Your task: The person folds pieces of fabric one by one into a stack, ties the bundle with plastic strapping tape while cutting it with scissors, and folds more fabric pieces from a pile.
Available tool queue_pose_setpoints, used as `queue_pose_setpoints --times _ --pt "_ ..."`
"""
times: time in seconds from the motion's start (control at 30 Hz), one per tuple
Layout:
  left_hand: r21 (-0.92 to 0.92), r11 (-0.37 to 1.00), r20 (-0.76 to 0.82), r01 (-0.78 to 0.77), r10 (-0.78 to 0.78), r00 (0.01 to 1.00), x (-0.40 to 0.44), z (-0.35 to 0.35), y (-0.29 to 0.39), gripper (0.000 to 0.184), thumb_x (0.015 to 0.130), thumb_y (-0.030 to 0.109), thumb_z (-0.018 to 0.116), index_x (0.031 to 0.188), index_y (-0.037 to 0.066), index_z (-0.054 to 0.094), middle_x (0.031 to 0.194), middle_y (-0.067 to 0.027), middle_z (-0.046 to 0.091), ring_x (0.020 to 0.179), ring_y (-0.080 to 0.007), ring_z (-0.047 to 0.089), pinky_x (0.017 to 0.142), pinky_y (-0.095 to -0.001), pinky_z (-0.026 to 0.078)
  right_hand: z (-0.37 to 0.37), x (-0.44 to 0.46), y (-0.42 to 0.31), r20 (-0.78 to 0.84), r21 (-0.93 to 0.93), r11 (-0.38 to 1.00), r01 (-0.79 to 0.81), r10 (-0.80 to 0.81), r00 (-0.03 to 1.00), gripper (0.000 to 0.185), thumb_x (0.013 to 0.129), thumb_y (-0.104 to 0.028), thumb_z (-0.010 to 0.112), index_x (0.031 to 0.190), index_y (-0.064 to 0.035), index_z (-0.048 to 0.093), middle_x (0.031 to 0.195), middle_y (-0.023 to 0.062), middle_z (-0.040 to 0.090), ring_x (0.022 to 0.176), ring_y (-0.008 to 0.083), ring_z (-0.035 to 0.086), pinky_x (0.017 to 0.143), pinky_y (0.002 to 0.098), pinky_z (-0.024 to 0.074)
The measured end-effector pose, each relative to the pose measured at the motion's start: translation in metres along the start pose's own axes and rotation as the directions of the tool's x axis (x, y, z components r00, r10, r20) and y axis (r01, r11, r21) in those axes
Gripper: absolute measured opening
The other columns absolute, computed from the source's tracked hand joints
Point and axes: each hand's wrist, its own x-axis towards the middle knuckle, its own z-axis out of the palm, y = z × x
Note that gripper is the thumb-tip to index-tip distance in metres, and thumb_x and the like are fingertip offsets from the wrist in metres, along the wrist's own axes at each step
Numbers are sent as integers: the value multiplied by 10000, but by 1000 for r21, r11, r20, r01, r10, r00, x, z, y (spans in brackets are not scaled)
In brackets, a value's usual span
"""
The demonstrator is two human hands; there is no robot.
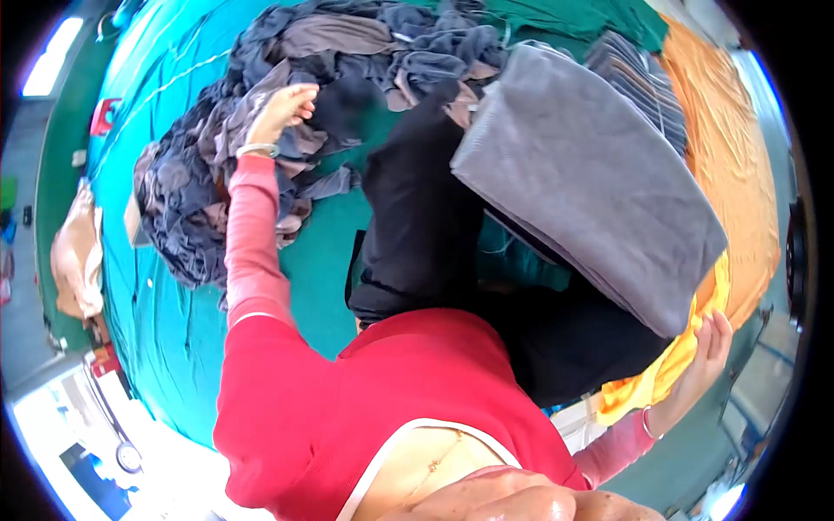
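Note:
My left hand (288,108) is raised over a heap of dark grey and brownish cloths (204,165), its fingers curled. Right beside those fingers hangs a black cloth (343,111), smeared by motion; it appears to be in their grip. On the right, my right hand (714,343) has bent fingers at the edge of a yellow cloth (650,384); the thumb is hidden. A stack of folded grey cloths (591,165) lies over my bent leg, between the heap and my right hand.
A teal sheet (326,260) covers the floor under the heap. Striped folded cloths (638,87) sit behind the grey stack, next to an orange sheet (730,156). A beige bundle (78,256) and a red object (104,115) are at the far left.

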Motion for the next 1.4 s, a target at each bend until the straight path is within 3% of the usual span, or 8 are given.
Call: queue_pose_setpoints --times 0.27,0.43,0.73,1.07,1.13,1.2,1.27,1.4 --pt "-121 968 -541 220 -250 803 28 -15 -246 363 693 195 769 1029 105 663 957 -150 654 854 -248 634 728 -318 522 -6 8 -4 -60 41 999 -19 22 998 367 944 -224 541 1244 -14 519 1167 84 563 1094 147 526 923 276 387" --pt "552 773 -497 312 5 868 22 24 -226 607 581 500 808 1147 391 620 1486 -323 56 1366 -479 144 1106 -477 219 -9 19 -12 -56 -14 1000 -27 27 998 363 948 -238 531 1246 -32 528 1177 75 560 1091 125 521 911 270 385" --pt "90 700 -864 709 -299 405 70 12 -203 690 687 316 736 1218 -24 456 1067 -186 631 1011 -333 625 849 -450 503 -11 16 -25 -50 -74 997 6 -10 999 349 958 -229 506 1243 -30 531 1286 47 532 1060 129 535 888 274 398" --pt "160 960 -335 -230 271 902 41 -27 -102 186 765 147 560 751 -38 558 627 -1 550 531 -146 495 498 -320 379 -13 8 -41 -109 -114 993 28 -41 993 340 961 -222 494 1230 -19 544 1257 45 551 1036 111 537 896 264 389" --pt "-364 881 -311 -302 191 931 11 -12 -15 165 780 161 556 788 -2 539 632 13 517 548 -128 451 525 -304 372 -13 25 -45 -42 -58 994 88 -90 995 334 959 -216 500 1223 -16 549 1244 49 555 1032 111 539 895 261 392" --pt "-352 757 -403 -551 408 819 -4 -5 46 106 744 83 586 773 24 502 672 0 511 606 -123 440 562 -277 375 -6 41 -53 16 -16 987 162 -162 987 325 955 -204 508 1213 -12 554 1229 53 560 1026 111 543 889 258 398" --pt "708 134 38 -694 973 226 -13 -25 94 151 682 -36 602 756 34 491 726 -18 513 648 -139 456 595 -262 385 15 54 -74 67 3 970 243 -243 968 312 948 -186 519 1199 -7 560 1210 58 566 1018 110 547 878 253 408" --pt "-103 578 -255 -809 771 583 23 -37 142 129 884 144 503 857 60 598 915 -64 631 840 -210 616 806 -298 475 77 61 -147 292 41 904 426 -419 860 295 903 -149 569 1168 -20 575 1150 46 594 956 105 568 853 255 441"
